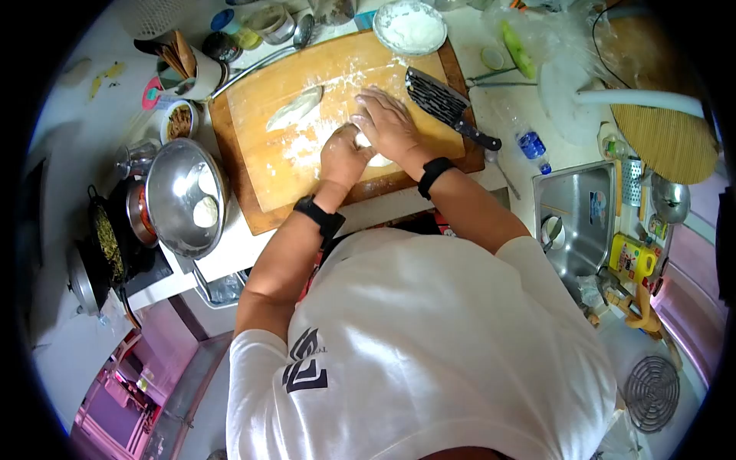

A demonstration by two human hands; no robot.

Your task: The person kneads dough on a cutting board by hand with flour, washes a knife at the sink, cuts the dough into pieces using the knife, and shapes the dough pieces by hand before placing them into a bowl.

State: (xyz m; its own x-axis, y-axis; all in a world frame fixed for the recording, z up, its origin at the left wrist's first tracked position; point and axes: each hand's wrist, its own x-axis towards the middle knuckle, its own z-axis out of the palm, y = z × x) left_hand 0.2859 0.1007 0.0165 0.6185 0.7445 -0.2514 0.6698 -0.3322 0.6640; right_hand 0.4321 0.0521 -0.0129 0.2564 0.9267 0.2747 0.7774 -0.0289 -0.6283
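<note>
A piece of white dough [363, 140] shows between my two hands, low on the floured cutting board [261, 169]. My left hand [342, 158] is curled around its left side. My right hand [389, 129] lies over it from the right, fingers together and bent against it; part of the dough is hidden beneath the palms. An elongated dough piece [295, 108] rests on the board beyond my left hand. To the right of my right hand lies a cleaver [438, 98] with a black handle, its blade spotted with light patches.
Left of the board stands a steel bowl [184, 238] with two dough balls. A bowl of white flour [410, 27] sits at the board's far edge. A ladle [303, 32] lies along the upper left. A sink [575, 181] is on the right, a wok [107, 238] far left.
</note>
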